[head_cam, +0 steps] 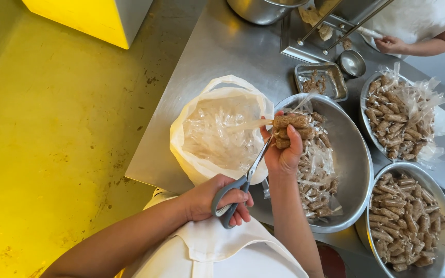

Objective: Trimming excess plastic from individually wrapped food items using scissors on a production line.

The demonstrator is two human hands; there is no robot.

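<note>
A: Where's the work right now?

B: Stack of brown cylindrical snack rolls in clear wrap [290, 128], gripped in the right hand [284, 154], held over the 9 o'clock rim of the big round steel bowl [354, 170]. Wrap tails stick out toward 9 o'clock, over the white plastic bag full of clear film offcuts [217, 131].

A: Left hand?

B: Left hand [209, 198] clenched through the grey loops of the steel scissors [243, 183]. Blades point to 1 o'clock, tips right by the wrap ends. Can't tell how far the blades are parted.

A: Bowl contents?

B: More wrapped brown rolls [318, 183], piled on its 9 o'clock side.

A: Surroundings?

B: All on a steel table [207, 56]. At 3 o'clock, a second steel bowl of unwrapped brown rolls [405, 219]. At 1 o'clock, a steel bowl with bagged rolls [397, 118]. At 12 o'clock, a small rectangular steel tray [320, 81] and a small steel cup [352, 63]. Another person's hand [390, 45] at the far edge, well apart.
</note>
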